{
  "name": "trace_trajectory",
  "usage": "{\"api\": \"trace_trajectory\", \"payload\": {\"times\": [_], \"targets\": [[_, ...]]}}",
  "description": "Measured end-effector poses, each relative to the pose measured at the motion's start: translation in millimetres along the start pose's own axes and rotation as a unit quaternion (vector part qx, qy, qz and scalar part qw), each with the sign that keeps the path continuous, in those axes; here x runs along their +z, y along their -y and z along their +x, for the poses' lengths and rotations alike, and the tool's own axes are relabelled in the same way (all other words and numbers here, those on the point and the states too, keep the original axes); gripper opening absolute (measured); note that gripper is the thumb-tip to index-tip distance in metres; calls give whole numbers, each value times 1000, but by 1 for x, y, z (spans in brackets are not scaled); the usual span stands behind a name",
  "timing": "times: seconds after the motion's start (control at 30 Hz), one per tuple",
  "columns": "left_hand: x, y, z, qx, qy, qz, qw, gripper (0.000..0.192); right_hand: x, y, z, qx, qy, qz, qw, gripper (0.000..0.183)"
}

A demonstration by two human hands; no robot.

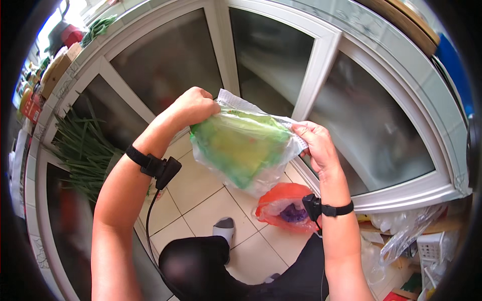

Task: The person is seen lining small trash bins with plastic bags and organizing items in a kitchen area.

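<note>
A translucent plastic bag (241,146) with green and yellowish contents hangs between my two hands. My left hand (197,105) pinches its upper left corner in a fist. The upper right corner, with a white dotted edge strip, is held between the thumb and fingers of my right hand (316,145). The bag's top edge is stretched between them and slants down to the right. What exactly lies inside cannot be told through the film. Below, on the tiled floor, a red plastic bag (278,193) stands open with something purple in it, partly behind my right wrist.
Glass-paneled cabinet doors (271,56) curve around in front. Long green leafy stalks (83,146) lean at the left. Jars and boxes crowd the counter at upper left. Clear plastic bags (406,225) and a white plastic basket (431,246) sit at lower right.
</note>
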State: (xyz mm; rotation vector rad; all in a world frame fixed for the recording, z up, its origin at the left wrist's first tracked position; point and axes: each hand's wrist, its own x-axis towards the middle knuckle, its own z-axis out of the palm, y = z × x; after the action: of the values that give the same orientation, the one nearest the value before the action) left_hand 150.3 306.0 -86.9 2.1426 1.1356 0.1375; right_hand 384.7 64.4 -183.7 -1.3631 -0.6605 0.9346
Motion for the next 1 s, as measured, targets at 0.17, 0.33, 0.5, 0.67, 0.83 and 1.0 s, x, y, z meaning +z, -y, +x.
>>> {"api": "trace_trajectory", "payload": {"times": [0.17,0.33,0.5,0.67,0.83,1.0], "targets": [[35,-17,-20,102,15,80,991,28,-26,-26,-31,-8,-61,70,996,19],[68,-12,-53,225,-161,247,929,24,-41,-45,-83,-18,52,33,998,19],[96,-71,-104,240,-136,175,945,31,-41,-28,-128,-50,102,-235,965,49],[133,-100,-134,359,-155,88,916,42,-8,-10,-155,-222,-60,-311,922,74],[173,-94,-132,357,-181,-55,915,49,-5,-26,-162,-282,-157,-380,867,61],[191,-95,-113,380,-175,-49,907,39,-39,-65,-150,-328,-148,-288,887,59]]}}
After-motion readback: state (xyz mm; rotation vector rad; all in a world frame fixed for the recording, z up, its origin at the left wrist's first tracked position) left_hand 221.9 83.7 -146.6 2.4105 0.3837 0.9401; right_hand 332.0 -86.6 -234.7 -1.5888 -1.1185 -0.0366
